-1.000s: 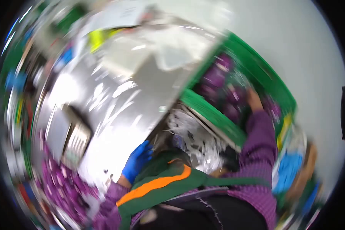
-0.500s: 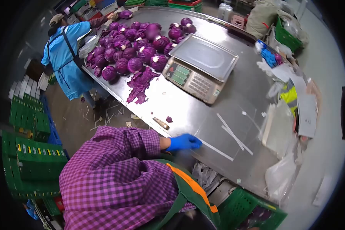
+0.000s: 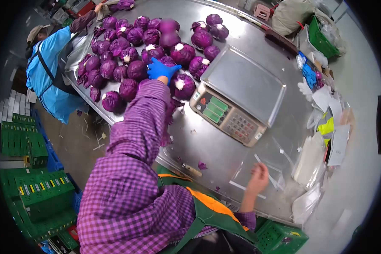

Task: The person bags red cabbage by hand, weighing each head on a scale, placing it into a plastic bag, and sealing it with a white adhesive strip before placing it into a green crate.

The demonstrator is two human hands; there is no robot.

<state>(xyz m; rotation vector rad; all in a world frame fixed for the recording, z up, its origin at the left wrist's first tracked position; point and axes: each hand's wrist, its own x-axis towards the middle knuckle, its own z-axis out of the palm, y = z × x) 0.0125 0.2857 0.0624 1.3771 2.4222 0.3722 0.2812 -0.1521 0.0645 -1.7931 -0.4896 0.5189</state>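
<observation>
Our gloved left hand (image 3: 164, 70) is spread among the cabbages (image 3: 136, 70) left of the scale (image 3: 237, 95); we cannot tell whether it grips one. A round cabbage (image 3: 184, 86), with no clear long axis, sits just right of that hand, between it and the scale, pale stem end showing. Our bare right hand (image 3: 258, 180) is farther from it, over the counter (image 3: 186, 144) on our side of the scale, fingers curled; we cannot tell if it holds anything.
</observation>
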